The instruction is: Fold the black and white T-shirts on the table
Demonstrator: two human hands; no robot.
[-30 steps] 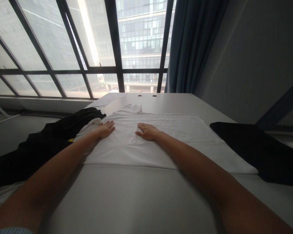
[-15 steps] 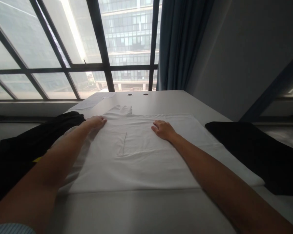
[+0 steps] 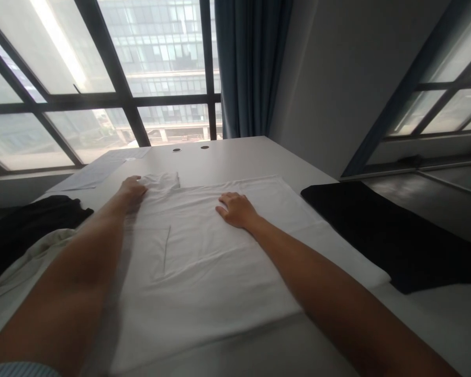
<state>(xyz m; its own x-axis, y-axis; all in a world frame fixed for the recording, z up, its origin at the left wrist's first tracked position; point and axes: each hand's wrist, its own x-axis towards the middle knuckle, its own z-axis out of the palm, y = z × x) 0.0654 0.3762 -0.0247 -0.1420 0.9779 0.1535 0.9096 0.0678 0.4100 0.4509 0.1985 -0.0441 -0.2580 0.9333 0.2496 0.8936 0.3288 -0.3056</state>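
A white shirt (image 3: 212,283) with a patch pocket lies spread on the white table, lightly wrinkled. My right hand (image 3: 237,209) rests flat on its upper middle, fingers slightly apart. At the shirt's far left edge is my left hand (image 3: 132,188), beside a bunched white part (image 3: 160,180) that sticks out past the far edge, perhaps a sleeve. The left fingers look loosely bent and apart, touching the cloth; their undersides are hidden. My left forearm covers part of the shirt's left side.
Folded black cloth (image 3: 392,235) lies at the table's right side. Dark clothing (image 3: 35,220) and an off-white cloth (image 3: 35,256) are on the left. Papers (image 3: 98,170) lie at the far left of the table (image 3: 235,157). Beyond stand windows and a blue curtain (image 3: 251,68).
The view has turned to the right, so the scene sits further left. My left hand has shifted slightly toward the bunched white part; my right hand stays flat on the shirt.
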